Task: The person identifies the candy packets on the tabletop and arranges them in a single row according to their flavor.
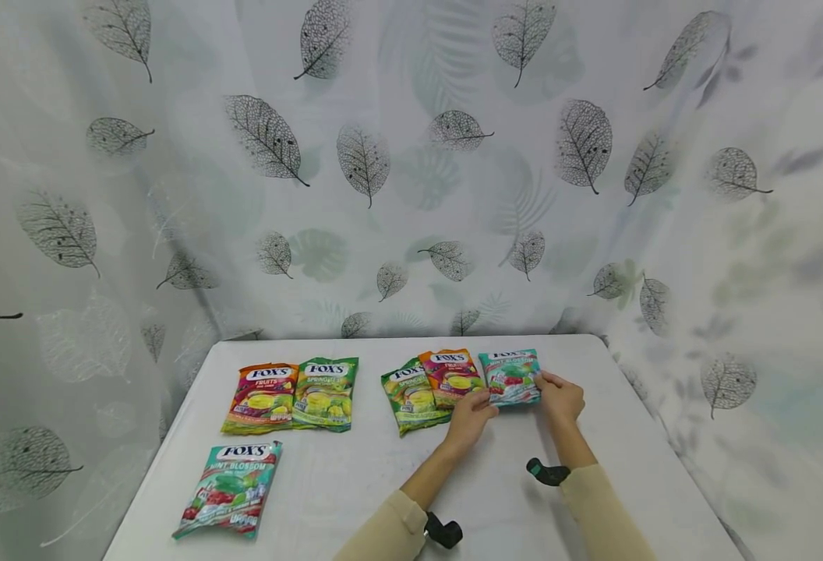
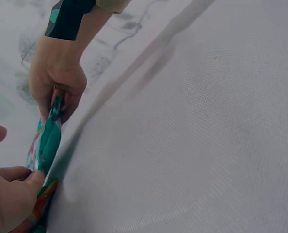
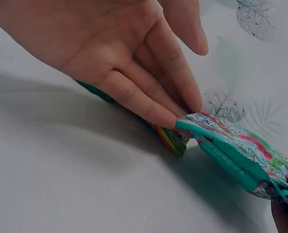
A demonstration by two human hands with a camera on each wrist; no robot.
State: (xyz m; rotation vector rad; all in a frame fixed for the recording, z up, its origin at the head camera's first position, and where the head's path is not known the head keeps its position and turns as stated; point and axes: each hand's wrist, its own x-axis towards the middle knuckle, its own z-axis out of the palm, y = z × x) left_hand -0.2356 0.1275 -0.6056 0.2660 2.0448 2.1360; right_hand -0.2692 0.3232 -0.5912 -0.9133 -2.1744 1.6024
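A teal Fox's Mint Blossom candy bag is held between both hands at the back right of the table. My right hand grips its right edge, thumb on top and fingers beneath. At the opposite lower corner, my left hand touches the bag with fairly straight fingers, its thumb standing apart in the right wrist view. Seen from that side, the bag is tilted and casts a shadow on the cloth. Just left of it lies an orange Fox's Fruits bag, overlapping a green Fox's Spring Tea bag.
Another orange Fruits bag and green Spring Tea bag lie side by side at the back left. In front of them is a second Mint Blossom bag. A leaf-print curtain surrounds the white table.
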